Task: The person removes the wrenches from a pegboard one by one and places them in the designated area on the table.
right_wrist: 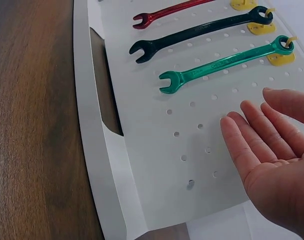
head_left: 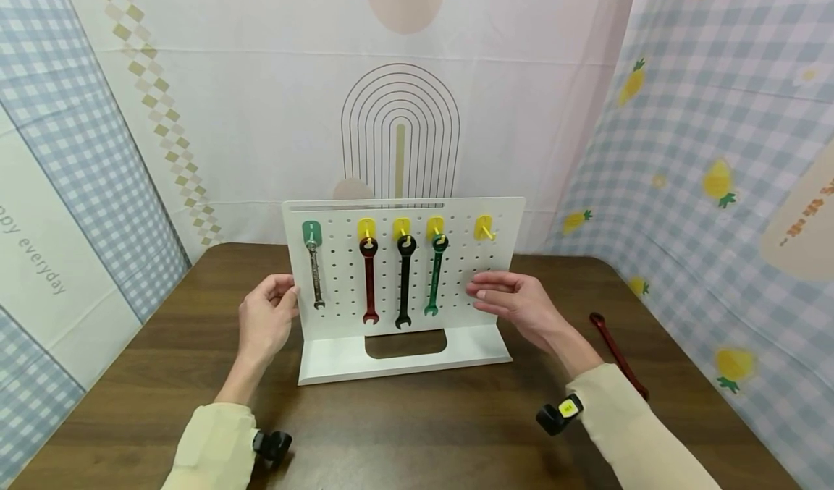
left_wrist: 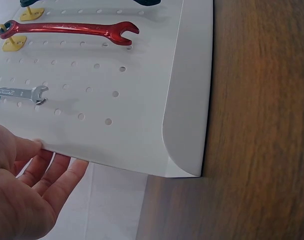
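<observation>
Pegboard: a thin white panel (head_left: 459, 258) with rows of small round holes, upright on a flat foot with a rounded cutout, at the middle of the table.
Left hand (head_left: 266, 316): grasps the panel's left edge, thumb at the front, fingers behind.
Right hand (head_left: 515, 302): released, fingers extended in front of the panel's right side; whether the fingertips touch it is hard to tell.
Hung wrenches: left to right, a shiny silver wrench (head_left: 316, 276) on a green hook (head_left: 312, 231), then a metallic red wrench (head_left: 369, 280), a glossy black wrench (head_left: 405, 280) and a green wrench (head_left: 435, 276) on yellow hooks; ring ends up, forked ends down.
Far-right hook: a yellow hook (head_left: 483, 227), its peg jutting out bare.
Loose wrench: a dark red wrench (head_left: 615, 349) lying aslant on the table, just beyond the right sleeve (head_left: 625, 417).
Table: dark brown, wood-grained top (head_left: 417, 432) with rounded far corners.
Cloths: creased white fabric (head_left: 260, 113) behind, printed with arches; blue-checked fabric (head_left: 704, 113) with yellow fruit at right.
In the way: the right hand covers part of the panel's lower right edge.
</observation>
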Tool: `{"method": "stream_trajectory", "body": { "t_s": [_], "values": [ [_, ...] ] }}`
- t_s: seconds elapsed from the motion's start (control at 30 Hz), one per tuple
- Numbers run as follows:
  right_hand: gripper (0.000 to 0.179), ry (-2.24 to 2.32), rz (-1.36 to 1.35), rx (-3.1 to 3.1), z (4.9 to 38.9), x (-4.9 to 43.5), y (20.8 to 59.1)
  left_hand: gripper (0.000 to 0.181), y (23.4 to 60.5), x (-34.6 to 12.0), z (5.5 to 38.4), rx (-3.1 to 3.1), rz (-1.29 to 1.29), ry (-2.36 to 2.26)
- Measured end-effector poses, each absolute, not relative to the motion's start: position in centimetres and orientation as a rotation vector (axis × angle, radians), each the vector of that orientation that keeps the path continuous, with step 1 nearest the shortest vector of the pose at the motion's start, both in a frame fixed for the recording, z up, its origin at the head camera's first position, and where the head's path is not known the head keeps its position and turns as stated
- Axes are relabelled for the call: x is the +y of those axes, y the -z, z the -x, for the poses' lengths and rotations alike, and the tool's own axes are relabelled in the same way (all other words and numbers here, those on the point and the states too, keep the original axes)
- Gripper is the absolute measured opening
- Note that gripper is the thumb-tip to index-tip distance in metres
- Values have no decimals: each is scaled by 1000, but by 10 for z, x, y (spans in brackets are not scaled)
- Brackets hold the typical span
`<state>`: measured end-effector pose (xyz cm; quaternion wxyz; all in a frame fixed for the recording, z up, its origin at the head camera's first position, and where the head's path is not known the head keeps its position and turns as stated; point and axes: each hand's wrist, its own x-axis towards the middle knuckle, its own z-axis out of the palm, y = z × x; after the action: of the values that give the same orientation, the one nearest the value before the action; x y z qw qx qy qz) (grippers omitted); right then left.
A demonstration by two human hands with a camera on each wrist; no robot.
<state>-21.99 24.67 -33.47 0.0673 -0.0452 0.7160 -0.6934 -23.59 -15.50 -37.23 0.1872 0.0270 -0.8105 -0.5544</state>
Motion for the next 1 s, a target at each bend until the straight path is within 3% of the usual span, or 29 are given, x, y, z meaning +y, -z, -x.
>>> {"method": "stream_trajectory", "body": {
  "t_s": [1.0],
  "values": [
    [51,2160,199,2037,228,224,337,18,371,-156,235,-2282,-72,1569]
  ]
}}
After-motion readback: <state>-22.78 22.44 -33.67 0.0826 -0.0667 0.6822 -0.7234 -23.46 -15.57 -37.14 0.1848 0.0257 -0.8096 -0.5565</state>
